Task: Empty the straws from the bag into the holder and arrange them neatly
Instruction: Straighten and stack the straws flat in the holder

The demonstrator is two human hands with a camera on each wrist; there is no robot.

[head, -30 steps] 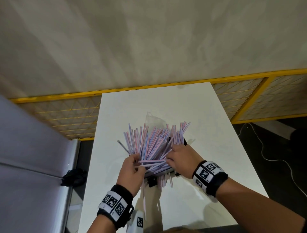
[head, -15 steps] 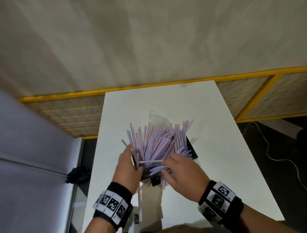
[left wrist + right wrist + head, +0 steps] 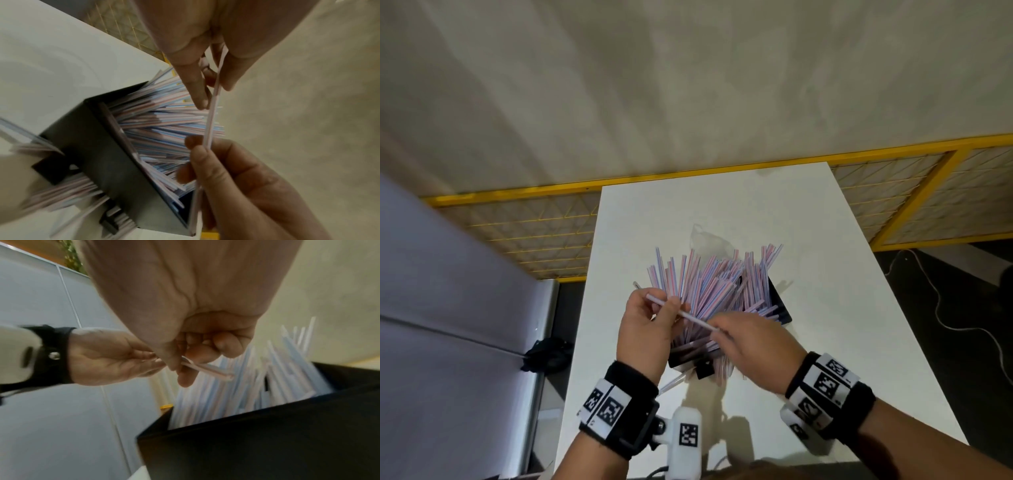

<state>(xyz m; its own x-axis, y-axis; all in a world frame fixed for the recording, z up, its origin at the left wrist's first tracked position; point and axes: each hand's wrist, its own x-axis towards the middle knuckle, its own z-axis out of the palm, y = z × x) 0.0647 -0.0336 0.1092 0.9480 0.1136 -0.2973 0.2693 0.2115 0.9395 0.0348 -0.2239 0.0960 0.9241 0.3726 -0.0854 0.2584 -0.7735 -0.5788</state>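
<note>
A black box holder (image 3: pixel 777 301) stands mid-table, crammed with pink and blue striped straws (image 3: pixel 709 284) that fan away from me. I hold one single straw (image 3: pixel 688 315) just above its near side. My left hand (image 3: pixel 654 315) grips the straw's left end and my right hand (image 3: pixel 726 332) pinches the right end. In the left wrist view the straw (image 3: pixel 211 116) runs between left hand (image 3: pixel 213 91) and right hand (image 3: pixel 205 154), over the holder (image 3: pixel 98 146). In the right wrist view my right hand (image 3: pixel 185 363) pinches the straw (image 3: pixel 207 369). The clear empty bag (image 3: pixel 709 240) lies behind the holder.
Loose straws (image 3: pixel 673 383) lie on the white table (image 3: pixel 825 342) in front of the holder. A white tagged clamp (image 3: pixel 688 435) sits at the near edge. A yellow mesh fence (image 3: pixel 517 233) runs behind, a grey panel (image 3: pixel 448 308) stands left, a cable (image 3: pixel 945 308) lies right.
Both hands were pressing on the straw bundle. They have since drawn back toward me and lifted one single straw, held between them.
</note>
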